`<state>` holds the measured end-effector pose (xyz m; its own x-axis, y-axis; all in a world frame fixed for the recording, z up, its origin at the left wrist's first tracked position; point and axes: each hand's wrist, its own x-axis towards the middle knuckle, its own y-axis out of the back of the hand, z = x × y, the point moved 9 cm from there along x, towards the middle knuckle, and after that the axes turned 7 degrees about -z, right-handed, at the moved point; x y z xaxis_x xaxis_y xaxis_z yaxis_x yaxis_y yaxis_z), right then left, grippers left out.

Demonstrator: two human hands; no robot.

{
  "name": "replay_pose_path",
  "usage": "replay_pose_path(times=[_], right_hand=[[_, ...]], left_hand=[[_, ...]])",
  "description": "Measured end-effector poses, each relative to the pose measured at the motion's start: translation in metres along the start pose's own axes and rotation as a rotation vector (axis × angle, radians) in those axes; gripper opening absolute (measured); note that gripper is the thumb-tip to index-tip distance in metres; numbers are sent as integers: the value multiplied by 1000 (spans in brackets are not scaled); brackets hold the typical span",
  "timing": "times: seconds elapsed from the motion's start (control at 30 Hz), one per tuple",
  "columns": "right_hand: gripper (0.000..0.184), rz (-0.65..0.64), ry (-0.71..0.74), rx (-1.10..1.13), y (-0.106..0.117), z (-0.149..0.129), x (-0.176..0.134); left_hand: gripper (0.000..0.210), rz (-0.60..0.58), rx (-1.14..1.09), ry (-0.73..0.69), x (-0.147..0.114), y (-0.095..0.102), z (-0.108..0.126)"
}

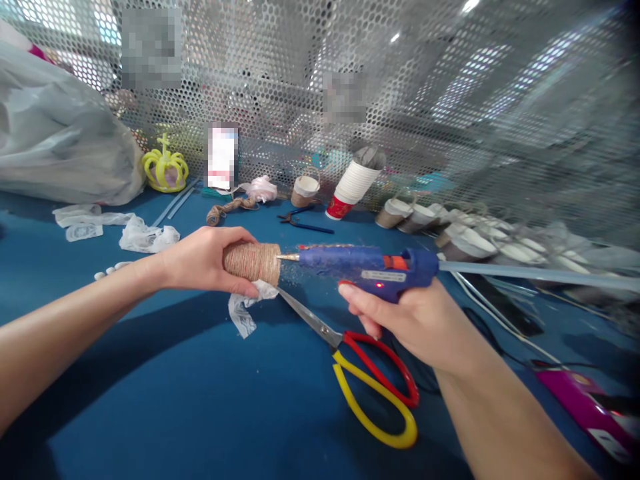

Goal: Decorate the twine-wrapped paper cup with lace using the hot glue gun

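My left hand (200, 260) is wrapped round a twine-covered cup (254, 262) lying on its side above the table. A strip of white lace (245, 313) hangs or lies just below it; whether it is attached I cannot tell. My right hand (400, 313) grips a blue glue gun (345, 262) with a small red light showing. Its metal nozzle points left and is at the cup's right rim. A long clear glue stick (540, 270) sticks out of its back. Beneath the gun lie scissors (325, 330) with one red and one yellow handle loop.
On the blue table (225, 413), a plastic bag (60, 133) and a yellow crown (165, 167) stand at back left. Pliers (305, 220), stacked paper cups (355, 183) and several wrapped cups (470, 240) line a perforated metal screen (280, 80). A purple box (585, 407) lies at right.
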<state>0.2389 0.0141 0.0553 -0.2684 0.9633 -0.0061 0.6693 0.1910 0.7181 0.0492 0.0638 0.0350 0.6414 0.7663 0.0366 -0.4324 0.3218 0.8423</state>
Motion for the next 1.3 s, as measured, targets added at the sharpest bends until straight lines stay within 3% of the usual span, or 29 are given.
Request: replay_pose_path(times=[0.17, 0.4, 0.73, 1.0, 1.17, 1.3], right_hand=[[35, -12, -4, 56, -3, 0, 2], [42, -98, 15, 50, -9, -5, 3], [33, -75, 19, 154, -5, 3, 7], [31, -159, 23, 229, -12, 5, 6], [33, -97, 9, 267, -8, 10, 8], [33, -158, -7, 287, -12, 8, 6]], left_hand=[[64, -24, -53, 8, -2, -2, 6], [64, -48, -128, 52, -1, -5, 0], [64, 4, -110, -34, -3, -1, 7], [64, 2, -192, -39, -1, -4, -3], [64, 0, -208, -59, -1, -4, 1], [63, 7, -226, -44, -1, -3, -3]])
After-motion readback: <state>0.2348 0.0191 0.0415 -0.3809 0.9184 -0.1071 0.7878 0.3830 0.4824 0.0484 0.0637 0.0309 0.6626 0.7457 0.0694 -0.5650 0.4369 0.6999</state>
